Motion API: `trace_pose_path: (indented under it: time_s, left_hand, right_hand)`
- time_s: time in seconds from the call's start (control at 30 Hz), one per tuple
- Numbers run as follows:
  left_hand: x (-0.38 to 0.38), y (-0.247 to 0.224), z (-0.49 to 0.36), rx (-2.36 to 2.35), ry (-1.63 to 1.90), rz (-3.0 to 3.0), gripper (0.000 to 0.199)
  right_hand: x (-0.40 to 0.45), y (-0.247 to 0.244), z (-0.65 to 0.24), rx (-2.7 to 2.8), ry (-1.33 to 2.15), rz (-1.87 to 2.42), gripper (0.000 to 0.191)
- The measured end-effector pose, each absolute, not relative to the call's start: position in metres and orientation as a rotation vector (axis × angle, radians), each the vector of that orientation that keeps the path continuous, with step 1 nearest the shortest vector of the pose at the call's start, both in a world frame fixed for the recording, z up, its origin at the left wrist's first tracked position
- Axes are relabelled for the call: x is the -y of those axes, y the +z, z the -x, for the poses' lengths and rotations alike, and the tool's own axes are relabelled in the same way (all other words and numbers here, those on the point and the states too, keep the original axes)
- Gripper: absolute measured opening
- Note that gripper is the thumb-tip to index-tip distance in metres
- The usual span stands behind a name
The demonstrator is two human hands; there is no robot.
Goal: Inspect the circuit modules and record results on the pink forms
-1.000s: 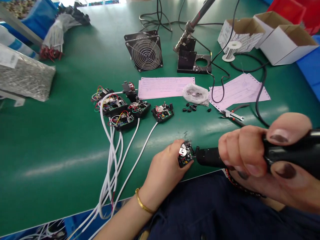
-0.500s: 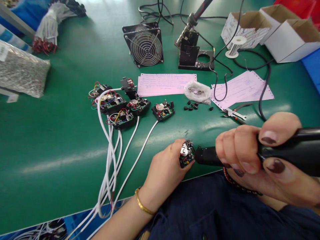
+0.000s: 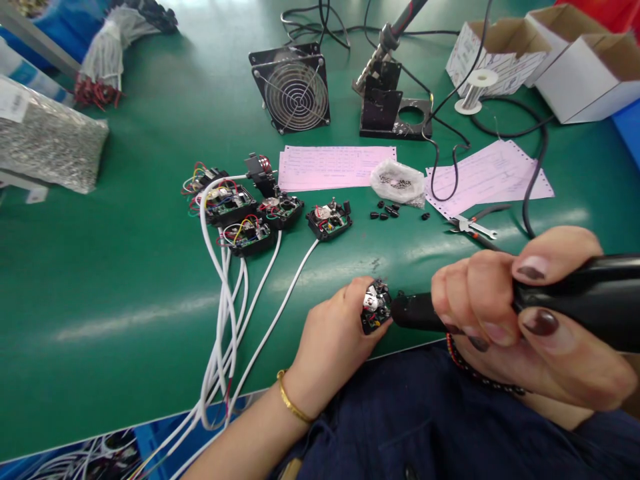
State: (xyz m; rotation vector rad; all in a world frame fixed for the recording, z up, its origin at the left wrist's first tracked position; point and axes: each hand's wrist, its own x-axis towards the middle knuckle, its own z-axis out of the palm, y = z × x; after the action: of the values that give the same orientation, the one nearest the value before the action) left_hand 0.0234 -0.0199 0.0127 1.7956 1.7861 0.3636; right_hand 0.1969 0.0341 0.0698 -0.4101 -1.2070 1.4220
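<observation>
My left hand [image 3: 337, 327] is closed around a small open black housing [image 3: 376, 307] with a circuit board, coloured wires and a silvery part inside. It holds the housing low over the front edge of the table. My right hand [image 3: 500, 307] wraps around a thick black electric screwdriver [image 3: 580, 297], whose narrower front end points left and meets the housing's right side. The exact contact point is too small to make out. Beyond the left hand, a similar open housing [image 3: 329, 220] with a white cable lies on the table.
Several wired housings [image 3: 230, 203] lie to the left, their white cables [image 3: 223, 320] running over the front edge. Farther back are small black parts [image 3: 385, 212], a bag of screws [image 3: 397, 182], pliers [image 3: 475, 227], pink papers [image 3: 335, 167], a fan [image 3: 293, 93] and a soldering iron stand [image 3: 383, 110].
The view has shifted slightly, so the things on the table appear a little farther right. Both hands keep their holds, and the screwdriver stays against the housing.
</observation>
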Motion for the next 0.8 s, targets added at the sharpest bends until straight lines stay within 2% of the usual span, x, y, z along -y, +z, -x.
trace_pose_path:
  time_s: [0.8]
  left_hand:
    - [0.0191,0.0139,-0.0259,-1.794,0.373,-1.750,0.043]
  right_hand:
    - [-0.0316,0.0657,-0.1872,1.222,1.436,0.333,0.015]
